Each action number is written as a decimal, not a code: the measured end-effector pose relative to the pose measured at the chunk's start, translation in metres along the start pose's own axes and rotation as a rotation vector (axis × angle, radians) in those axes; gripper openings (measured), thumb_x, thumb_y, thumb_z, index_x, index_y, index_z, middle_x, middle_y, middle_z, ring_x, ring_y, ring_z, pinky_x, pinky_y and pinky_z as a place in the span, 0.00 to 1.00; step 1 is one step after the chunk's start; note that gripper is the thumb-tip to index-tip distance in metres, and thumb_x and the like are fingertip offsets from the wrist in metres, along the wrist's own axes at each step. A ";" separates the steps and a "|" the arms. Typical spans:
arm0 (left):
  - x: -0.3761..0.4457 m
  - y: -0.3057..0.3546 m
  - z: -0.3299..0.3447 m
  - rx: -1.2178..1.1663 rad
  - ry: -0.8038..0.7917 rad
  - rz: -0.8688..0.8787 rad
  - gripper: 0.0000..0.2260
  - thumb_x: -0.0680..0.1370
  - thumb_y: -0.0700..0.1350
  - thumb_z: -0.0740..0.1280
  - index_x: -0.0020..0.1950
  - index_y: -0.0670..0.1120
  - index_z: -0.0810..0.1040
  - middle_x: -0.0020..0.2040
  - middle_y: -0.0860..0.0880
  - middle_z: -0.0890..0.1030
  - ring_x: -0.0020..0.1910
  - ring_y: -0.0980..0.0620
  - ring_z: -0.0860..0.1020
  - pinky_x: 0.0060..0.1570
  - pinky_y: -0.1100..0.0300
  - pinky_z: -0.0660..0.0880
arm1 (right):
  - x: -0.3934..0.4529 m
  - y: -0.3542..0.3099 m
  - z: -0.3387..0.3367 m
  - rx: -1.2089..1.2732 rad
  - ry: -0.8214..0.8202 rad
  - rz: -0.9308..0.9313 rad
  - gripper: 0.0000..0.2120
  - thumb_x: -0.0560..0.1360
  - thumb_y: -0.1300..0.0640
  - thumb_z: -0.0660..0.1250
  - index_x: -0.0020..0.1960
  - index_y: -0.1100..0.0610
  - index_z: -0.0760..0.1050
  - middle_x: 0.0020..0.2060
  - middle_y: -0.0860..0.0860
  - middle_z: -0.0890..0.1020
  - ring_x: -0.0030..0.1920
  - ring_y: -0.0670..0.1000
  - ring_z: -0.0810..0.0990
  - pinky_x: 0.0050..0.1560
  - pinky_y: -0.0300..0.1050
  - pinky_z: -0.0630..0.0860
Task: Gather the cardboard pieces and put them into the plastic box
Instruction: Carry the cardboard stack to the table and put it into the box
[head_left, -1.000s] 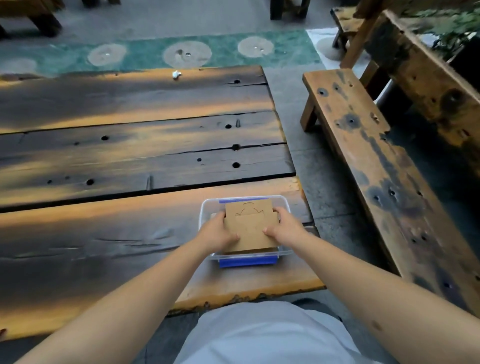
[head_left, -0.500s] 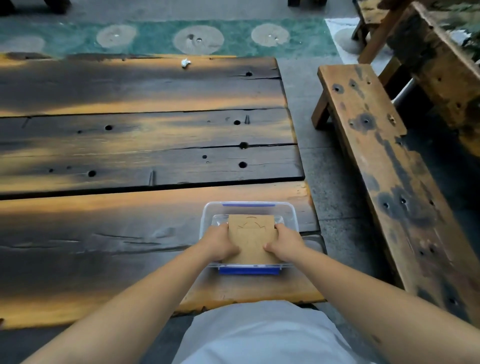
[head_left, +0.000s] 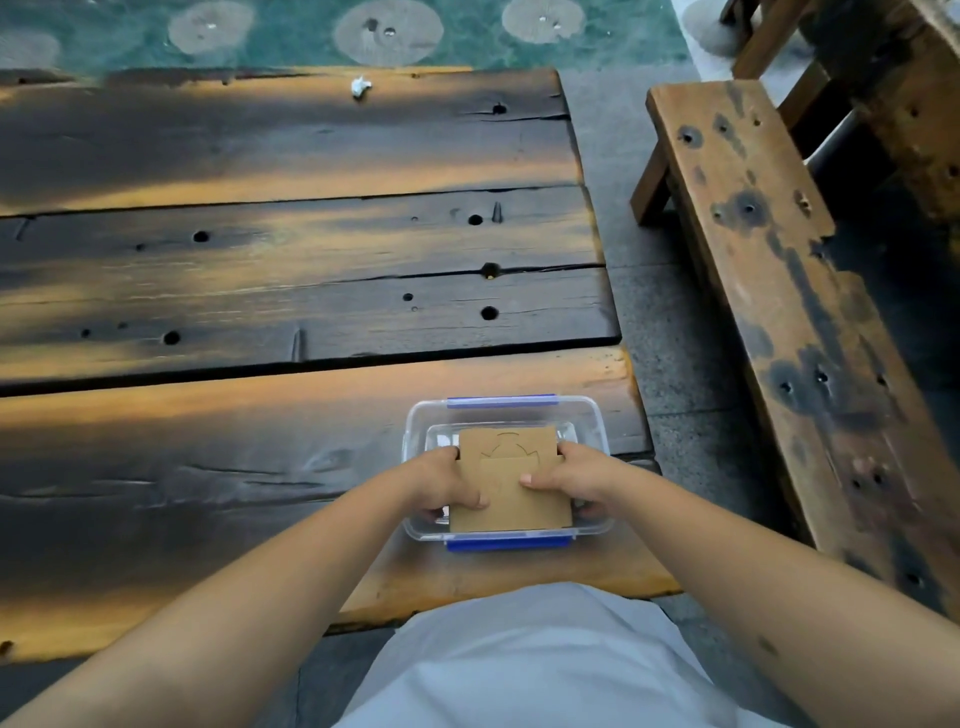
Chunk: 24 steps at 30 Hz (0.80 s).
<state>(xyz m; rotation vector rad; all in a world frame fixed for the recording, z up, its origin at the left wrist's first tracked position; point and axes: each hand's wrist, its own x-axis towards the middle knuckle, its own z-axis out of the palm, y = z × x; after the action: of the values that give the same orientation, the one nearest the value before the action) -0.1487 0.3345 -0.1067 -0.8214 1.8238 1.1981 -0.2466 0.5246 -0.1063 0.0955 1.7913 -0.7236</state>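
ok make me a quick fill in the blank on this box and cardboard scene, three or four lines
1. Both hands hold the cardboard pieces over the clear plastic box, whose clips are coloured ____.
2. The box sits on a wooden ____.
3. The left hand grips the stack's left edge and the right hand grips its ____ edge.
4. The small crumpled scrap at the far edge is coloured ____.

Missing words: blue; table; right; white
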 end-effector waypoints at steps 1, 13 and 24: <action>0.001 0.000 -0.001 -0.003 -0.027 -0.009 0.27 0.69 0.45 0.78 0.65 0.48 0.70 0.60 0.47 0.79 0.57 0.44 0.79 0.57 0.44 0.78 | 0.001 0.000 0.000 -0.028 0.001 0.018 0.24 0.66 0.44 0.77 0.58 0.47 0.72 0.54 0.48 0.81 0.52 0.52 0.80 0.55 0.55 0.79; 0.006 0.005 -0.017 -0.058 -0.181 -0.086 0.27 0.70 0.46 0.76 0.66 0.48 0.70 0.59 0.46 0.79 0.55 0.43 0.80 0.55 0.45 0.79 | 0.009 -0.016 -0.001 -0.171 0.008 0.101 0.38 0.64 0.37 0.76 0.68 0.51 0.69 0.62 0.52 0.77 0.58 0.57 0.77 0.51 0.55 0.74; 0.006 0.004 -0.009 -0.118 -0.143 -0.051 0.26 0.69 0.49 0.76 0.62 0.54 0.67 0.56 0.51 0.79 0.51 0.46 0.77 0.52 0.47 0.75 | 0.005 -0.044 0.000 -0.600 0.368 -0.395 0.35 0.72 0.30 0.59 0.67 0.55 0.71 0.63 0.53 0.77 0.62 0.54 0.75 0.55 0.50 0.73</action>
<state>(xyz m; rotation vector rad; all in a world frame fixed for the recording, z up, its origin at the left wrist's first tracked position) -0.1573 0.3267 -0.1076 -0.8208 1.6205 1.3081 -0.2670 0.4878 -0.0923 -0.5725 2.3457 -0.4238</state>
